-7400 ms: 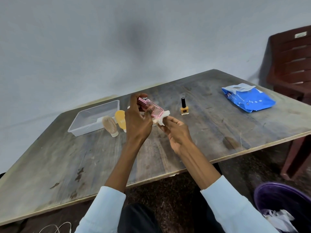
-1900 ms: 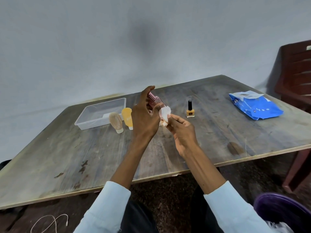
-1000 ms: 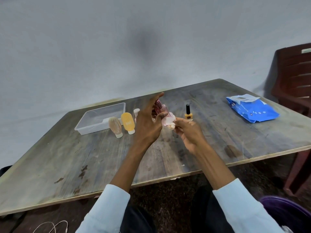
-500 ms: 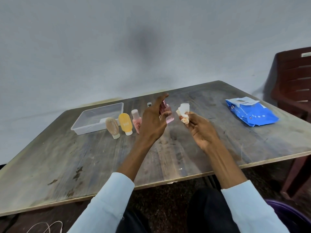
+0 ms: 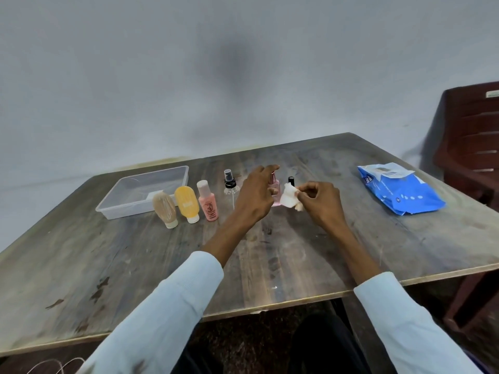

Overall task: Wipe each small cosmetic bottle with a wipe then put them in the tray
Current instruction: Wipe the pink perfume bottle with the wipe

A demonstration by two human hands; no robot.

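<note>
**Pink bottle set down among the row, wipe in the right hand**

The worn wooden table [image 5: 297, 265] fills most of the view, with a dark chair [image 5: 469, 163] at its far right corner. On the right side of the table lies a blue wipes pack [image 5: 402, 195]. At the far left sits the clear tray [image 5: 143, 193]; apart from a pale patch on its floor that cannot be made out, no bottle shows inside it.

In front of and beside the tray a row of bottles stands on the table: a tan tube [image 5: 165, 209], a yellow tube [image 5: 187, 204], a peach bottle [image 5: 207, 200], a clear spray bottle [image 5: 231, 184], the pink bottle [image 5: 275, 191] and, mostly hidden, a black-capped bottle [image 5: 290, 180].

The left hand [image 5: 255, 197] hovers at the pink bottle with its fingers extended and relaxed; whether they touch the bottle cannot be told, since the hand covers its left side. The right hand [image 5: 321, 201] pinches the crumpled wipe [image 5: 289, 199] between thumb and fingers, just beside the pink bottle.

The step in hand looks like the changeover between bottles: the pink one stands upright on the table, not in the tray. If it is done, the next move calls for a firm grasp on it and a carry left over the row into the tray without toppling the neighbours.
</note>
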